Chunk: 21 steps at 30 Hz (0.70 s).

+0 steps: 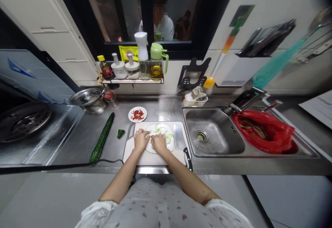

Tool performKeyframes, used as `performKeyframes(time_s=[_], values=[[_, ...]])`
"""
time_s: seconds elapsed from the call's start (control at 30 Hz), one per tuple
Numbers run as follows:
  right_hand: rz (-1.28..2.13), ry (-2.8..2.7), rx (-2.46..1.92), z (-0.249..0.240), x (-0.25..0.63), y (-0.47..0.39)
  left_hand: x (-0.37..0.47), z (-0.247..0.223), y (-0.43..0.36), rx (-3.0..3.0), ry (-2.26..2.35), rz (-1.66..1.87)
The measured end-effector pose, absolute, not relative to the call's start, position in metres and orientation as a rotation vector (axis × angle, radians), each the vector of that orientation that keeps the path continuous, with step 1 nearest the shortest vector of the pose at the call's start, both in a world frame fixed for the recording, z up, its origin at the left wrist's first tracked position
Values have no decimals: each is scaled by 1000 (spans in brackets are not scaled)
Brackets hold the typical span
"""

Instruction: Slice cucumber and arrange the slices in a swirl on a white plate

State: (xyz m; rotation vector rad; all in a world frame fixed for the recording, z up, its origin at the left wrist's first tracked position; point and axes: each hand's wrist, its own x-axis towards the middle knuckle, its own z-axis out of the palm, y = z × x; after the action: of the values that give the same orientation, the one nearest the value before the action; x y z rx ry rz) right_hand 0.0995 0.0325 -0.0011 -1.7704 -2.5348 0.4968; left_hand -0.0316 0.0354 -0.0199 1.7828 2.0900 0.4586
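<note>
A white square plate (pixel 149 148) lies on a pale cutting board (pixel 129 154), with thin cucumber slices (pixel 169 138) set in curved groups along its far and right parts. My left hand (pixel 141 139) is at the plate's left edge, thumb and fingers closed around a cucumber slice. Over the middle of the plate is my right hand (pixel 159 143), its fingers bent down and pressed together among the slices; its fingertips are partly hidden. A kitchen knife (pixel 178 136) rests on the board's right side, black handle toward me.
Left of the board lie a long cucumber (pixel 103 139) and a cut cucumber end (pixel 120 133). Behind it is a small dish (pixel 130 116) of chopped red pieces. At right is the sink (pixel 215 131) with a red plastic bag (pixel 278 134). A dark cable (pixel 64 167) crosses the counter's front edge.
</note>
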Motion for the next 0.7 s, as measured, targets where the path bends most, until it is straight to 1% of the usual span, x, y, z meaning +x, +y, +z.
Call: performKeyframes(time_s=[0.2, 0.33, 0.5, 0.7], values=[[509, -2382, -1748, 2, 111, 25, -26, -20, 24, 1510, 2213, 660], [553, -2291, -1757, 4, 123, 17, -36, -19, 12, 1386, 2335, 713], [542, -2177, -1803, 6, 139, 5, -54, -22, 8, 1325, 2442, 593], [494, -2135, -1864, 10, 150, -3, -59, -26, 12, 1418, 2484, 438]])
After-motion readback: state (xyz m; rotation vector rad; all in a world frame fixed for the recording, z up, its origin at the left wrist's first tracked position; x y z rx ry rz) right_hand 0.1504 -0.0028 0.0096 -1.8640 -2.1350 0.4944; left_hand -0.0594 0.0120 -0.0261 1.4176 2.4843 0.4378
